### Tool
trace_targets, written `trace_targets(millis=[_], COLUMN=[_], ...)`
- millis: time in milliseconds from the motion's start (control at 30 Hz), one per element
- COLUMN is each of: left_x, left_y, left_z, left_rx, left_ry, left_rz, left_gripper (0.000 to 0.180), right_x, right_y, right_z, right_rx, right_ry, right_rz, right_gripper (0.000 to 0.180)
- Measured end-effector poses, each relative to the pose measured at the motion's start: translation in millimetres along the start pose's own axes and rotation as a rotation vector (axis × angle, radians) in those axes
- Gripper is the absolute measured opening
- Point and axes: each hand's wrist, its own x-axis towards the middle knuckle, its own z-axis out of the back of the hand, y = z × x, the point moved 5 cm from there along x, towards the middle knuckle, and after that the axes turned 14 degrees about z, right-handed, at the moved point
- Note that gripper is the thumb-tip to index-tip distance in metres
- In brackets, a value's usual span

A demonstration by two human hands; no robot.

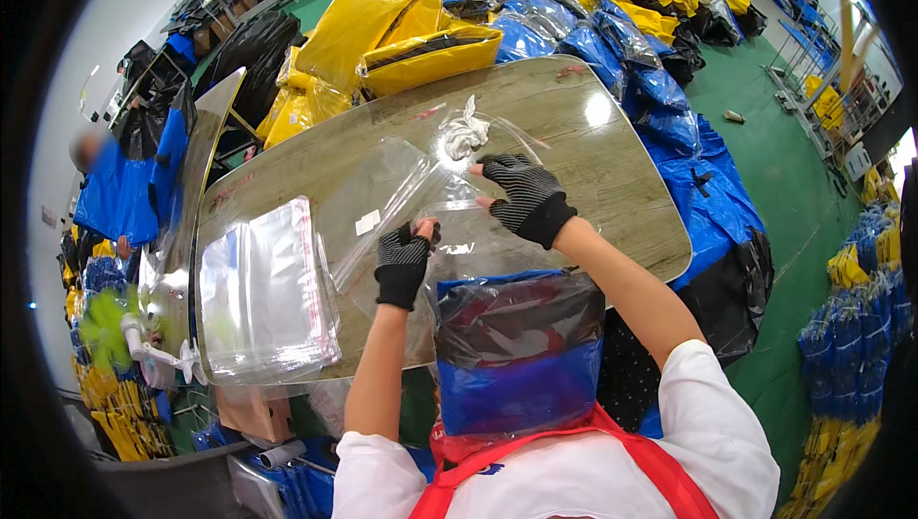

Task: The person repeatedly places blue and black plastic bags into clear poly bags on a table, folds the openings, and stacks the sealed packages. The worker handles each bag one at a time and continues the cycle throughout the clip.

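Note:
A blue and black folded item (516,352) lies inside a clear plastic bag (507,249), at the table's near edge against my body. The bag's upper part spreads over the table, with its flap towards the far side. My left hand (405,259), in a dark fingerless glove with a patterned back, is closed at the bag's left edge. Above the bag's top edge, my right hand (521,196), gloved alike, has its fingers stretched out to the left, its thumb apart from them. A crumpled white wad (466,131) lies just beyond it.
A stack of clear plastic bags (273,290) lies on the wooden-topped table (612,184) to the left. Yellow packages (373,32) and blue packages (612,51) pile up beyond. A fan (143,337) stands at the left, near another person in blue (124,184).

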Motion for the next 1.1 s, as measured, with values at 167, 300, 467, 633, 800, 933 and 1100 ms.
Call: trace_targets(millis=[167, 300, 467, 633, 800, 933, 1100], left_x=[-7.8, -12.0, -28.4, -37.7, -48.3, -42.9, -38.8], left_y=[-55.2, -42.2, -43.4, -48.5, -55.8, -60.5, -58.8], left_z=[16.7, 11.4, 1.5, 2.5, -2.4, -2.0, -3.2], left_rx=[-0.144, -0.331, -0.245, -0.195, -0.245, -0.302, -0.369], left_ry=[0.263, 0.196, 0.197, 0.135, 0.183, 0.263, 0.185], left_rz=[0.115, 0.142, 0.03, 0.024, 0.02, 0.067, 0.017], left_gripper=[0.052, 0.058, 0.03, 0.026, 0.032, 0.04, 0.043], right_x=[44.2, 57.7, 64.1, 64.7, 77.9, 89.3, -5.5], right_y=[-14.1, 0.0, 38.8, 59.3, 59.4, -74.1, -186.9], right_z=[-24.3, -25.6, -8.0, -23.2, -20.8, 23.3, 159.2], right_rx=[0.257, 0.129, -0.083, -0.124, -0.144, 0.013, 0.226], right_ry=[0.428, 0.388, 0.032, 0.183, 0.262, 0.042, -0.208], right_rz=[-0.1, -0.025, 0.362, 0.505, 0.526, -0.062, -0.588], right_gripper=[0.044, 0.027, 0.013, 0.015, 0.015, 0.027, 0.027])
